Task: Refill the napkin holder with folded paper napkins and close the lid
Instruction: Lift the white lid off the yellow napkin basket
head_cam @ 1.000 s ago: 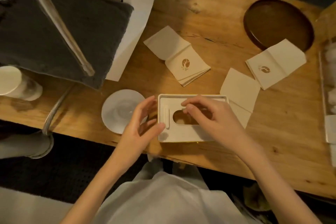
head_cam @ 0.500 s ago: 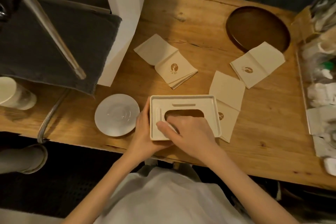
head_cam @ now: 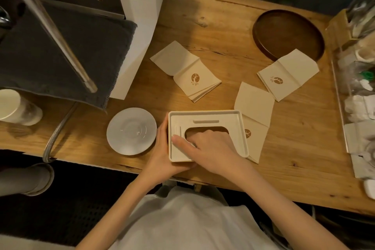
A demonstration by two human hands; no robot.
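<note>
Left grip (head_cam: 162, 156) is clasping the napkin holder (head_cam: 181, 160) at the counter's (head_cam: 284, 148) near edge while right grip (head_cam: 211, 148) is hooking its lid (head_cam: 205, 116) by the opening, so refilling is apparently only beginning, with folded napkins (head_cam: 194, 79) lying loose beyond both grips.

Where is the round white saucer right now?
In the head view, the round white saucer sits near the front edge of the wooden table, just left of the cream rectangular napkin holder, beside the left hand holding it.

Cream napkin holder (head_cam: 211, 116), brown-logo napkins (head_cam: 195, 79), white saucer (head_cam: 131, 131), dark-brown tray (head_cam: 288, 32)
</note>
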